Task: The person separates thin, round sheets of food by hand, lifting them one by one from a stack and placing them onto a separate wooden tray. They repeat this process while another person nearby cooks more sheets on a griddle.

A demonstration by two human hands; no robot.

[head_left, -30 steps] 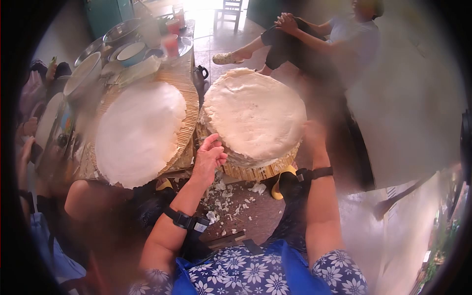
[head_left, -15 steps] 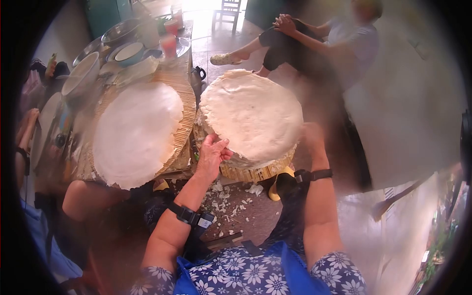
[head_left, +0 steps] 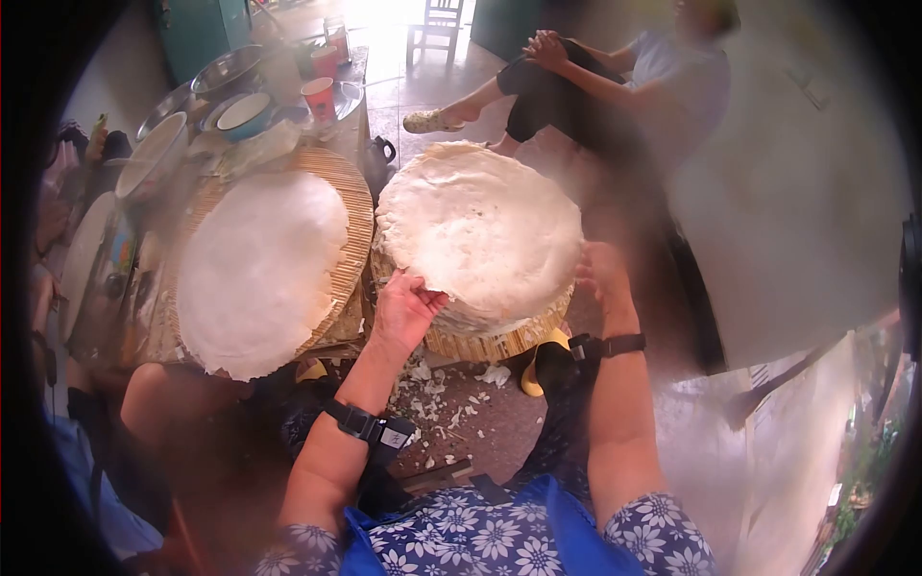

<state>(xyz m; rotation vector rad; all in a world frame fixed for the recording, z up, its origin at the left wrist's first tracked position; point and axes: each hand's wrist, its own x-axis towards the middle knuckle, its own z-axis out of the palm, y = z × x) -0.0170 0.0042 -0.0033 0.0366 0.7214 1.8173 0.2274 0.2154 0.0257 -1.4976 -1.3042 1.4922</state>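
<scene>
A pale, round dough sheet (head_left: 480, 226) with a ragged rim tops a thick round stack on a woven reed mat (head_left: 499, 338). My left hand (head_left: 408, 309) has its thumb and fingers pinched on the sheet's near left edge. At the right edge, the fingers of my right hand (head_left: 601, 271) are bent in against the rim; haze blurs them, but they seem to grip the sheet. To the left, a second thin round sheet (head_left: 259, 274) lies spread on another reed mat (head_left: 357, 235), away from my hands.
Behind the left mat, a table holds a blue-rimmed bowl (head_left: 244, 114), a large white bowl (head_left: 154, 154), metal basins (head_left: 226, 72) and red cups (head_left: 319, 97). A seated person (head_left: 615, 86) is beyond the stack. Pale scraps (head_left: 451, 403) litter the floor. Another person's knee (head_left: 154, 403) is at left.
The view has shifted slightly. My right hand has moved a little left and down, its fingers now showing at the sheet's rim. My left hand stays at the near left edge.
</scene>
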